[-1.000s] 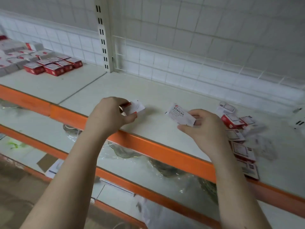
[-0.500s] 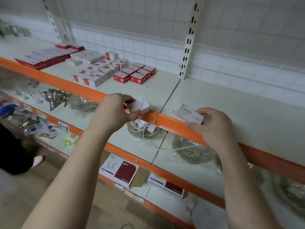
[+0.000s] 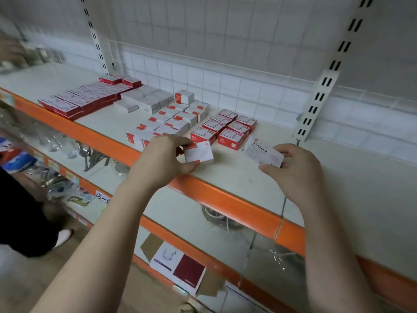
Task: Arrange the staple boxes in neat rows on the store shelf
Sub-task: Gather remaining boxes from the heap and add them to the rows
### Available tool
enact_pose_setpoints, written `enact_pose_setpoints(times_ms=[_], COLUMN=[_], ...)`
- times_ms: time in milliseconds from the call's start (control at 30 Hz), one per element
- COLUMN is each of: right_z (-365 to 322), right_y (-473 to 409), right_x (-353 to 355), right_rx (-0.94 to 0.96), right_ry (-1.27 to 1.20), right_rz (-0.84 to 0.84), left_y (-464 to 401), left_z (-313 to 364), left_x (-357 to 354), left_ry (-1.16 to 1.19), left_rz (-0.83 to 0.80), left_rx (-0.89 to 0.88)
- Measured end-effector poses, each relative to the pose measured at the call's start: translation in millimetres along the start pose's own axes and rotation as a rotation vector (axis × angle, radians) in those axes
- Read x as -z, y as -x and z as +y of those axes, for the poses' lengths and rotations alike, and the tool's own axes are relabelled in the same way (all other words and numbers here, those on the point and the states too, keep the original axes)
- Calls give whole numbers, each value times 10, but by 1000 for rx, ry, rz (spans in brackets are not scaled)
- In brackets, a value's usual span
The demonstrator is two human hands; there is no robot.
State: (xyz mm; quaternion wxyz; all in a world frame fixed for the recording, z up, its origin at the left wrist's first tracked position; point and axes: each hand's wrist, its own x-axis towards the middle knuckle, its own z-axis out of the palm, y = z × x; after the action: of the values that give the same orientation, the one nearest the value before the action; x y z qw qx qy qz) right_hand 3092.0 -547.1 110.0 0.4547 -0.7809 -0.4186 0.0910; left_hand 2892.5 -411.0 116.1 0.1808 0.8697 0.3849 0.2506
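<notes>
My left hand (image 3: 162, 160) pinches a small white and red staple box (image 3: 199, 152) just above the shelf's front. My right hand (image 3: 293, 168) holds a second white box printed STAPLES (image 3: 262, 151), tilted, a little to the right. Behind them red staple boxes (image 3: 225, 129) stand in two neat rows on the white shelf (image 3: 237, 175). Left of those sit white boxes with red labels (image 3: 171, 123), then grey boxes (image 3: 144, 100) and long red packs (image 3: 79, 101).
The shelf has an orange front edge (image 3: 225, 199) and a slotted white upright (image 3: 316, 96) at the right. Lower shelves hold wrapped metal items (image 3: 85, 154) and a flat red and white box (image 3: 178, 267). Another person stands at the far left (image 3: 20, 222).
My view and both hands have shifted left along the shelf, from the loose pile of boxes to the arranged rows. Each hand still holds its box.
</notes>
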Motion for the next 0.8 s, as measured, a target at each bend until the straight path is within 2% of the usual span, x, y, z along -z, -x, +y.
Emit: enact_pose_setpoints(times_ms=[200,500,667,800], right_z=[-230,-523,-645,-757], right_y=[-513,-708,-689,-606], right_x=[-427,-825,-1070,-1302], right_rx=[5,19,-23,-90], right_ry=[-40,43,82,178], right_rz=[17,0,56,131], left_y=[-428,-807,-1118,-1497], left_z=[-403,-917,-1182,-1308], left_x=[274,514,606,673], left_ry=[7,33,69,53], left_rz=[64,91,41,-66], left_rx=[69,98,21,-122])
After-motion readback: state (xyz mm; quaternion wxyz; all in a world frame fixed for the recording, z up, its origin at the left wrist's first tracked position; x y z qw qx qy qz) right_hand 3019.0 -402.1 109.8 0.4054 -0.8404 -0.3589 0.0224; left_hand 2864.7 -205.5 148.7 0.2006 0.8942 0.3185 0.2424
